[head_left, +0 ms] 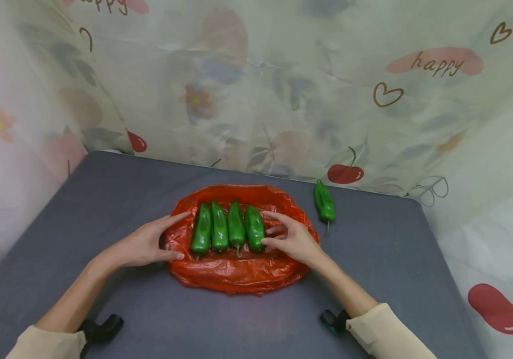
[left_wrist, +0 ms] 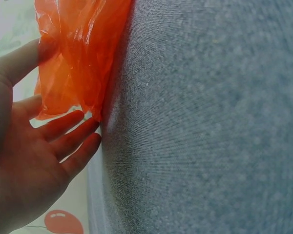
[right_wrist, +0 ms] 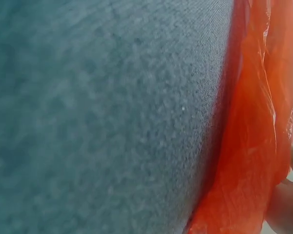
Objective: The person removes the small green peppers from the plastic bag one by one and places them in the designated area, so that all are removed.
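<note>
Several glossy green chili peppers [head_left: 236, 227] lie side by side in an open red plastic bag [head_left: 238, 274] with its rim spread out on the table. At the bag's left side is my left hand [head_left: 146, 243], thumb and index finger apart along the rim; in the left wrist view its fingers extend beside the plastic [left_wrist: 83, 58]. My right hand [head_left: 294, 239] reaches over the bag's right rim. Its thumb and index fingertips are at the right side of the rightmost pepper [head_left: 255, 228], without wrapping round it. The right wrist view mostly hides this hand behind the bag [right_wrist: 254, 146].
One more green chili pepper [head_left: 325, 202] lies on the grey table [head_left: 373, 259], beyond the bag to the right. A patterned curtain [head_left: 283, 99] hangs along the table's back edge. Black wrist straps [head_left: 101, 329] sit near both sleeves.
</note>
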### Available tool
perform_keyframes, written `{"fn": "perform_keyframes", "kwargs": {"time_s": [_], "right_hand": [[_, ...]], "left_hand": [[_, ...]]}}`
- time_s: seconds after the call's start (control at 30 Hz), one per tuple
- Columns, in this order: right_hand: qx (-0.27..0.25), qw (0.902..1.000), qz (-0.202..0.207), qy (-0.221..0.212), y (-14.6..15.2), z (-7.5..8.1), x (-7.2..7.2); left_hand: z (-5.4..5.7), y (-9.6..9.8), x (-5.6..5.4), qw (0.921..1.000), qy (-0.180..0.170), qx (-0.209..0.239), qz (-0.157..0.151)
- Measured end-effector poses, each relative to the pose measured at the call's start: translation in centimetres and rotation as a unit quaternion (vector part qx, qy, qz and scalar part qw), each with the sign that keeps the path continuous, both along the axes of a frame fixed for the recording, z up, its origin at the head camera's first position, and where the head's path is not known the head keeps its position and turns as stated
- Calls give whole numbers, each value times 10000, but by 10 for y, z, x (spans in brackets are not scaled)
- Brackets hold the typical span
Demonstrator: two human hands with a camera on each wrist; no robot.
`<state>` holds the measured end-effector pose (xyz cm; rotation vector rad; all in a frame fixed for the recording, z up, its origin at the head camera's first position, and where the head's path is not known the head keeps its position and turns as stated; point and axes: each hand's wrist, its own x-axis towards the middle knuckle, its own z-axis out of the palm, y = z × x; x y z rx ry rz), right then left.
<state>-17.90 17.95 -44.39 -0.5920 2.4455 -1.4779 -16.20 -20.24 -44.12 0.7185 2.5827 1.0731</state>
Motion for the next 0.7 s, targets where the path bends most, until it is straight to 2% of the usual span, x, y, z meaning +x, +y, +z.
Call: {"fn": "perform_keyframes", "kwargs": {"time_s": [0.2, 0.33, 0.7], "right_hand": [[429, 9991, -45, -17, -8, 1, 0], [464, 9989, 102, -45, -10, -2, 0], [844, 9950, 479, 216, -13, -4, -3]], "left_hand": [[0, 0, -1, 10000, -98, 5, 10], [-1, 0, -1, 10000, -96, -1, 8], [0, 1, -1, 10000, -85, -27, -6]]}}
